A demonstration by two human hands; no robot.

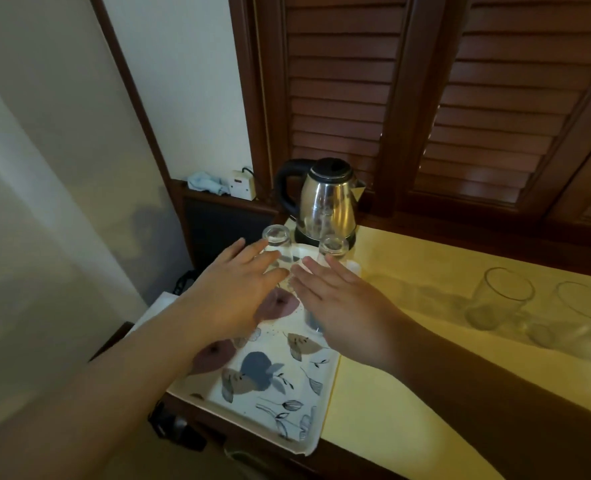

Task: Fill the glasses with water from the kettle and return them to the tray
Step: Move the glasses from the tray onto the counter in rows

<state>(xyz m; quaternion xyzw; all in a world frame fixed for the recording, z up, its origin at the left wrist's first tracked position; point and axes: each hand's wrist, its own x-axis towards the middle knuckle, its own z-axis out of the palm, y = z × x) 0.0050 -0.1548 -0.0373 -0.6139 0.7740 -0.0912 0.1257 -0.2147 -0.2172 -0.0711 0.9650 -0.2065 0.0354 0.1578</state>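
A white tray [280, 403] with a leaf print lies at the left end of the yellow table. Two clear glasses stand upside down at its far end, one on the left [276, 241] and one on the right [333, 250]. Behind them sits a steel kettle [327, 202] with a black handle, on its base. My left hand [233, 289] hovers flat over the tray, fingertips at the left glass. My right hand [339, 306] hovers beside it, fingertips just short of the right glass. Both hands hold nothing.
Two more clear glasses [498, 299] [585, 306] stand upright on the yellow table [425, 393] at the right. Wooden shutters [425, 98] rise behind the table. A wall socket box [242, 184] and a cloth [205, 181] sit on a ledge at the left.
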